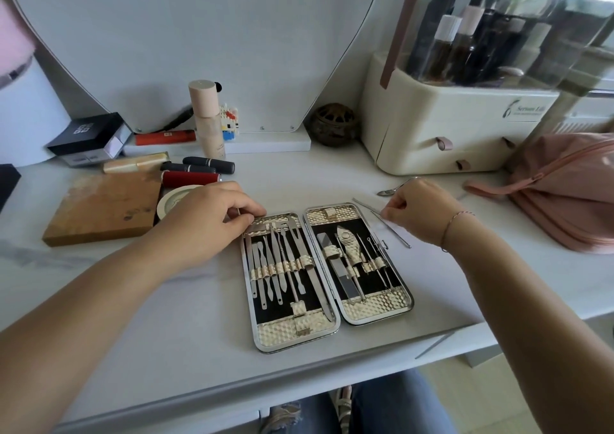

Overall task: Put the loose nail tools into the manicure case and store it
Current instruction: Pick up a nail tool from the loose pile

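The gold-textured manicure case with a metal rim (285, 334) lies open and flat on the white tabletop (166, 317), near me and in the middle. Both its halves have a black lining, and many steel tools sit under small gold loops in them. The left half holds the long pushers and files, and the right half holds a flat file, a gold-covered clipper and some thin picks.

My left hand (212, 221) is at the far left corner of the case. Its fingers are curled, and the thumb and forefinger are pressed together on a thin metal pin (238, 211). Only the small tip of this pin shows above my fingers. The fingertips touch the far rim of the left half.

My right hand (415, 211) is just to the right of the case, with a thin bracelet on the wrist. Its fingers are curled inward and the fingertips pinch a loose thin steel rod (393, 232), which lies slanted on the tabletop beside the right half. A second thin steel rod (365, 203) lies just beyond it, and I cannot tell if my fingers touch it too. A small silver spoon-shaped tool (395, 188) lies a little farther away.

A pink zipped fabric pouch (548, 194) lies at the right, a cream plastic cosmetics organiser with drawers (448, 128) stands far right, and a brown wooden board (103, 207) lies at the left.
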